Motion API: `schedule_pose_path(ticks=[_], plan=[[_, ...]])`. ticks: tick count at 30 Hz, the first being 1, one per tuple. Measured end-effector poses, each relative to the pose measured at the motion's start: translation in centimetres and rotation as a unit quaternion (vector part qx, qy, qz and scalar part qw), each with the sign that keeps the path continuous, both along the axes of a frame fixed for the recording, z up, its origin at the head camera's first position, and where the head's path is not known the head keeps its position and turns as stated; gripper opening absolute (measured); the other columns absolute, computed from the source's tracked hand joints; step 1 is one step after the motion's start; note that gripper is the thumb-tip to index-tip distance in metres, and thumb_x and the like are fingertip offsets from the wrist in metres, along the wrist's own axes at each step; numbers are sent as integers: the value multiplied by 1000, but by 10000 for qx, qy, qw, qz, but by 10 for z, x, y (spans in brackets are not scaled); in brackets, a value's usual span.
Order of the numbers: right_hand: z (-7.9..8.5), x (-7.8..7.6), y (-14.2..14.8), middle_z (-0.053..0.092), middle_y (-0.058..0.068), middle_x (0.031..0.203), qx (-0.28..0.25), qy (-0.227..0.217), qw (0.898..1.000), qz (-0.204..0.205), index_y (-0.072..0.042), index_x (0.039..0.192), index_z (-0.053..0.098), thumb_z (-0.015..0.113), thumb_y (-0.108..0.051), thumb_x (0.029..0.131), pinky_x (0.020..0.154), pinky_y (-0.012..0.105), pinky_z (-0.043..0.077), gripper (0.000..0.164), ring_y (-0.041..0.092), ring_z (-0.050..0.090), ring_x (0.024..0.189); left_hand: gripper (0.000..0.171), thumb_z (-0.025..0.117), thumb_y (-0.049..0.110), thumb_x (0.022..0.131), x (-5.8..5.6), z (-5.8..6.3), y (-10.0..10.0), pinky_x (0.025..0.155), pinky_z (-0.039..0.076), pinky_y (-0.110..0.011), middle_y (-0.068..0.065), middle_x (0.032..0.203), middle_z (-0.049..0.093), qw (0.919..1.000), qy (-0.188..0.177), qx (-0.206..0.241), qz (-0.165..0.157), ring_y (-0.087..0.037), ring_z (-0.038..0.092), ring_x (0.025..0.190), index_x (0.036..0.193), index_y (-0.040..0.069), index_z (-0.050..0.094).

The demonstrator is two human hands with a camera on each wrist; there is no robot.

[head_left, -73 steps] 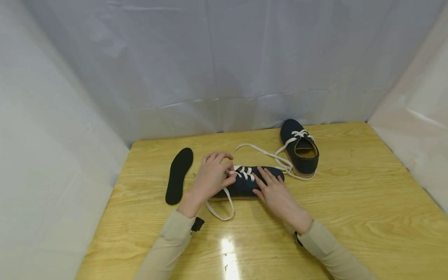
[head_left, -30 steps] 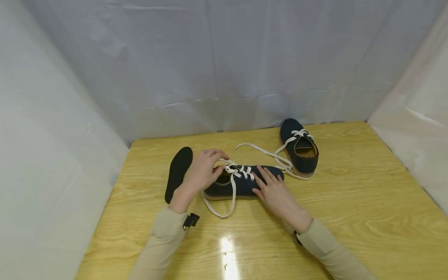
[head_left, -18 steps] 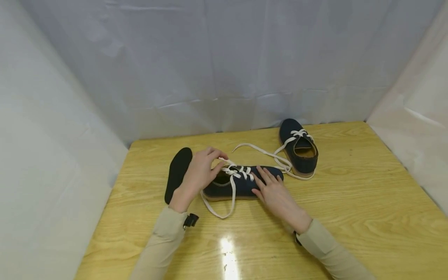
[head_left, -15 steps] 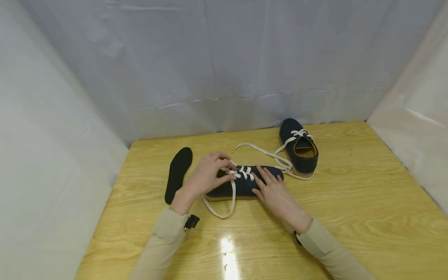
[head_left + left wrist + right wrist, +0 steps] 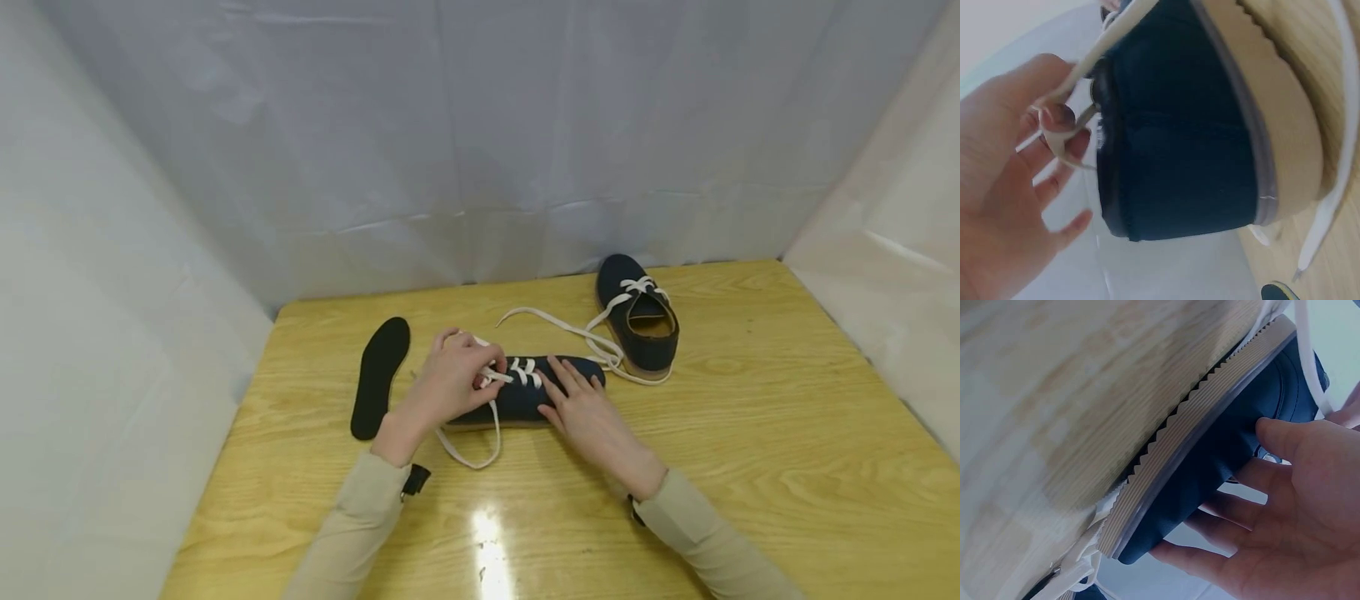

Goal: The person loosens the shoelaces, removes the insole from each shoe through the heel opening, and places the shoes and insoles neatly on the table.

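A navy shoe (image 5: 517,408) with a tan sole lies lengthwise on the table, toe to the right, its white laces crossed over the front. At the shoe's opening my left hand (image 5: 450,379) pinches the white shoelace (image 5: 1110,37), which bends around a fingertip in the left wrist view. That hand covers most of the opening from above. My right hand (image 5: 588,412) rests on the toe with fingers spread; the right wrist view shows its fingers (image 5: 1232,509) lying against the navy upper. One lace end (image 5: 480,467) loops down onto the table in front.
A matching navy shoe (image 5: 637,317) stands at the back right, its long white lace (image 5: 551,317) trailing left across the table (image 5: 750,417). Left of the hands lies a black insole (image 5: 380,379). Pale sheeting (image 5: 465,150) hangs behind and at both sides.
My left hand shifted left off the lacing, then came back to the right, and its fingers have drawn together on the shoelace. The right hand has stayed on the toe.
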State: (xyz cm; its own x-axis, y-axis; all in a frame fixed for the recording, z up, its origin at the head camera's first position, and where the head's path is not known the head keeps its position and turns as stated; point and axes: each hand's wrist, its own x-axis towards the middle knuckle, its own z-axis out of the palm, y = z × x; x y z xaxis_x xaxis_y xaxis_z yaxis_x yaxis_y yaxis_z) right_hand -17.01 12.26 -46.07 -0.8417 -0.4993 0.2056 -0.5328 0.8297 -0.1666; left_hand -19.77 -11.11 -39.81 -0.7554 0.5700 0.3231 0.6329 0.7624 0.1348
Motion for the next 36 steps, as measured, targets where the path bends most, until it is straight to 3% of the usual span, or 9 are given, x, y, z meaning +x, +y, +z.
schedule_pose_path(ticks=[7,12,17,20,24,26,28,32,36], plan=[[0,0,-2,35,19,160,-5,-117,9999,64,-6,148,51,56,-34,105,106,63,41,52,38,39,144,10,72,28,93,1,-1,2,109,37,-57,6,72,67,9912,1114,-363,613,-21,67,82,96,20,67],[1,1,-3,37,20,159,-6,-118,9999,17,-5,149,50,57,-33,105,105,65,40,53,39,40,144,18,68,39,97,4,2,-3,111,34,-60,6,76,69,9924,803,-478,799,-22,68,88,99,21,68],[1,1,-2,39,21,158,-98,3,10000,1,-5,149,50,59,-32,104,105,65,41,53,39,41,142,36,61,53,98,3,9,-17,114,26,-62,4,60,62,9803,650,-618,1761,-24,67,75,98,19,71],[1,1,-2,39,22,157,-141,0,9999,47,-4,148,50,59,-32,104,104,65,41,53,40,42,142,33,64,50,98,4,14,-28,115,26,-61,2,55,58,9765,733,-216,2013,-25,66,71,96,18,70],[0,2,-1,39,22,158,-119,-21,9999,24,-4,149,50,58,-32,104,105,64,41,54,40,42,142,21,68,35,99,4,17,-34,110,35,-58,-5,78,71,9747,1035,951,1740,-25,68,78,101,14,70],[0,1,-1,38,21,158,-114,-22,9999,3,-4,149,50,58,-33,104,105,64,41,54,39,41,143,16,68,25,99,3,18,-36,100,44,-56,-8,92,73,9650,1258,1686,1567,-26,69,83,102,10,71],[0,1,-1,38,21,158,-132,-6,9999,10,-4,149,50,58,-33,104,105,64,41,54,39,41,143,12,67,17,98,3,19,-39,84,52,-49,-10,100,71,9481,1475,2404,1469,-26,68,83,103,7,72],[0,2,-1,37,21,159,-142,-18,9999,57,-5,149,49,58,-33,104,105,64,41,54,39,41,143,10,67,12,98,8,27,-51,59,50,-41,-11,99,70,9154,1829,3247,1525,-27,69,78,101,5,73],[-1,2,-1,37,21,159,-120,-11,9999,87,-4,150,49,57,-33,104,105,64,41,54,40,40,143,13,70,10,97,16,36,-65,72,53,-32,-12,93,74,8951,1601,3838,1608,-24,71,80,106,0,70]])
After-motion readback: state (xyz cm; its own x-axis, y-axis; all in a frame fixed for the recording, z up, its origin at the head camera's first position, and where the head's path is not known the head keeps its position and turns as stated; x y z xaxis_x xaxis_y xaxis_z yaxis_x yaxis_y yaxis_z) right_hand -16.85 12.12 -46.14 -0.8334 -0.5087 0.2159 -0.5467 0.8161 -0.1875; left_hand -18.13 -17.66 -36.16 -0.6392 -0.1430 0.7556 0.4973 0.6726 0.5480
